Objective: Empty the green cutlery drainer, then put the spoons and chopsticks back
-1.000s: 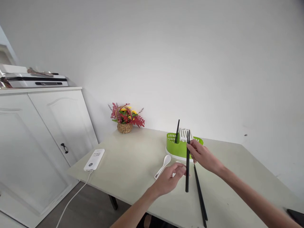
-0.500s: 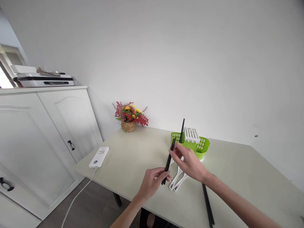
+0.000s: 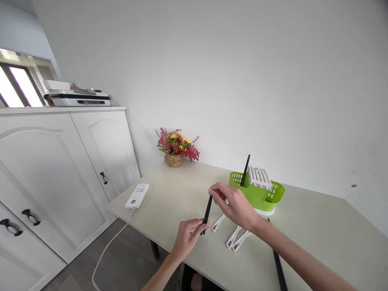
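The table (image 3: pixel 169 194) carries a green rack (image 3: pixel 260 195) with one chopstick (image 3: pixel 245 170) standing in it, three white spoons (image 3: pixel 235 238) just before it, a power bank (image 3: pixel 137 196) and a flower basket (image 3: pixel 176 148). Above the table's near edge my right hand (image 3: pixel 235 204) pinches the top of a black chopstick pair (image 3: pixel 207 213); my left hand (image 3: pixel 188 234) grips their lower end, fingers closed round them.

chopstick (image 3: pixel 207 213) | from upright right-hand (image 3: pixel 235 204) hold | now both hands
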The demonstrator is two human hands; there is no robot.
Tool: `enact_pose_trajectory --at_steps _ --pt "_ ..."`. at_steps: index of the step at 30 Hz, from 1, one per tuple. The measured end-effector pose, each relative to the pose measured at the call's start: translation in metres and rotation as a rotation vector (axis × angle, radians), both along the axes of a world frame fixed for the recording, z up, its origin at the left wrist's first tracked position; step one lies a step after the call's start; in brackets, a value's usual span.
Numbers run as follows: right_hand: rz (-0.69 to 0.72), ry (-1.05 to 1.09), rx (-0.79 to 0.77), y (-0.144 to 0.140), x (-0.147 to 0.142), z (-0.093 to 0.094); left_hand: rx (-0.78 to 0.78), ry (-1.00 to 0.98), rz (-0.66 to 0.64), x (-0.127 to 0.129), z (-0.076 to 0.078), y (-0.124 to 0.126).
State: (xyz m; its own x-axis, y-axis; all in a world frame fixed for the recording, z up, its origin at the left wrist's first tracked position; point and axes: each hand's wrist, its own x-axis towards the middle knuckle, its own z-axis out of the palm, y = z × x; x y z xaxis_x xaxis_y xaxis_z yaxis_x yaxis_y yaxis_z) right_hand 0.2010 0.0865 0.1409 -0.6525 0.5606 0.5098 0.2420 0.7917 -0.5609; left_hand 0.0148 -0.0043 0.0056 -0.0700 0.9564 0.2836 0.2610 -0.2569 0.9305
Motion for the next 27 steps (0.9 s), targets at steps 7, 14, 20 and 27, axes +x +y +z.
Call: enact_pose_trajectory --at_steps 7,14,20,27 --pt "-0.003 -0.045 -0.039 0.001 0.001 -0.01 -0.062 -0.051 0.012 -0.006 -0.017 0.002" --pt "0.019 -0.043 -0.106 0.0 -0.001 -0.011 -0.095 -0.116 0.001 -0.005 -0.019 0.002" --pt "0.021 -0.072 -0.112 0.003 -0.008 -0.012 -0.11 -0.074 -0.008 -0.01 -0.018 0.002" --pt "0.03 -0.12 -0.093 0.003 -0.007 -0.012 -0.131 -0.011 -0.02 -0.015 -0.015 0.0"
